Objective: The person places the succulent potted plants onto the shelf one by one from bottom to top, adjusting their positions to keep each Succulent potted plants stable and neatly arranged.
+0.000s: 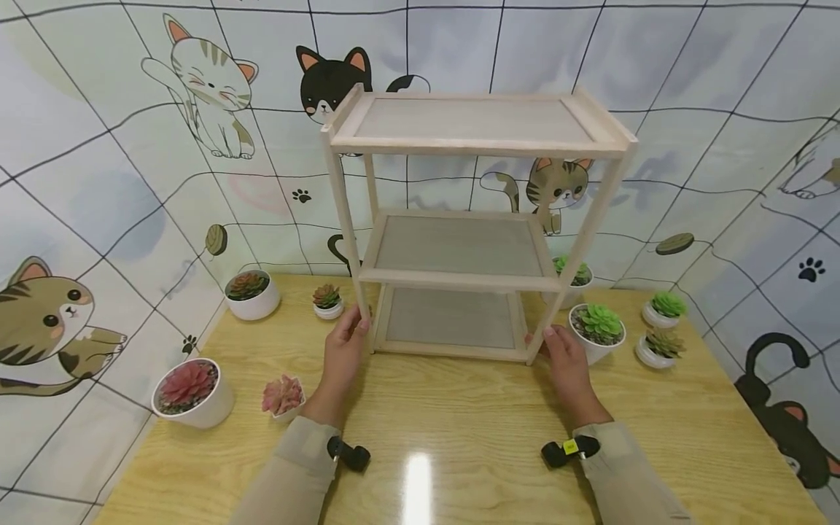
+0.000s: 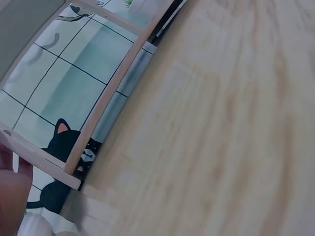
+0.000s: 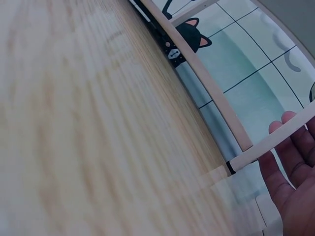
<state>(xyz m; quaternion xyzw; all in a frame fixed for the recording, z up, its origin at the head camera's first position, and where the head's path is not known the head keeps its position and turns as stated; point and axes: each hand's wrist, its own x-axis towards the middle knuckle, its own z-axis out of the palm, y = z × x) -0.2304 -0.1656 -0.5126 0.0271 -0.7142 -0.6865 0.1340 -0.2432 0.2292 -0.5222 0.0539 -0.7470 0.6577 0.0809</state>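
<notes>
A three-tier shelf (image 1: 459, 277) with a pale wooden frame and grey panels stands upright, its lowest tier close over the wooden table. Low on its left front leg, my left hand (image 1: 345, 344) grips the wood between thumb and fingers. Opposite it, my right hand (image 1: 569, 359) holds the right front leg near its foot. In the left wrist view the left hand (image 2: 15, 189) shows only partly beside the leg (image 2: 42, 160). From the right wrist, fingers of the right hand (image 3: 295, 172) reach behind the other leg (image 3: 275, 137).
Left of the shelf are potted succulents, among them a red one (image 1: 193, 392), a pink one (image 1: 282, 397) and a larger white pot (image 1: 254, 297). Near my right hand stands a green succulent (image 1: 597, 332), with small pots (image 1: 658, 350) farther right. A cat-patterned wall (image 1: 446, 44) rises behind the table (image 1: 459, 430).
</notes>
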